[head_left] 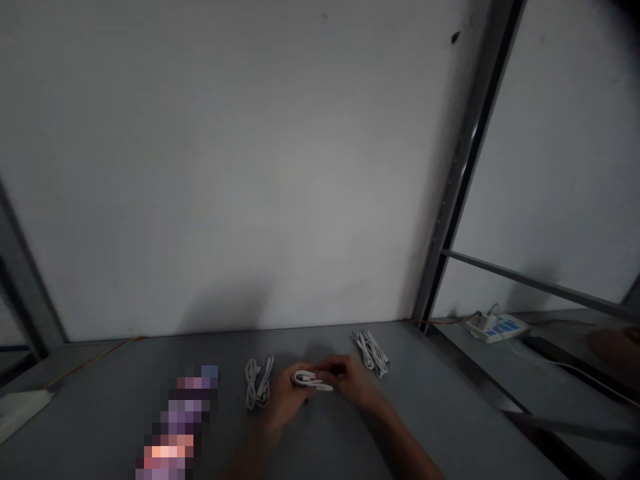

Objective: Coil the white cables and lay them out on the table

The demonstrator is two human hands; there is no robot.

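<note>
Cable coil (313,381) is gripped in left hand (290,395); right hand (347,378) at its right end, grip unclear. Bundled cables (251,385) lie left and far right.

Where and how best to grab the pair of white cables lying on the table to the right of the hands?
Probably mid-length on the white cables, pinched across the bundles from above, near side: they lie long and slanted, with the wall behind.

Held cable coil (303,378): one. Hands at it: two, left hand (289,395) and right hand (353,381). Left of it: two white coils (251,385). Right of it: white bundle (369,350), coil count unclear. Far right of it: one power strip (504,328), one co-worker's hand (617,351).
</note>
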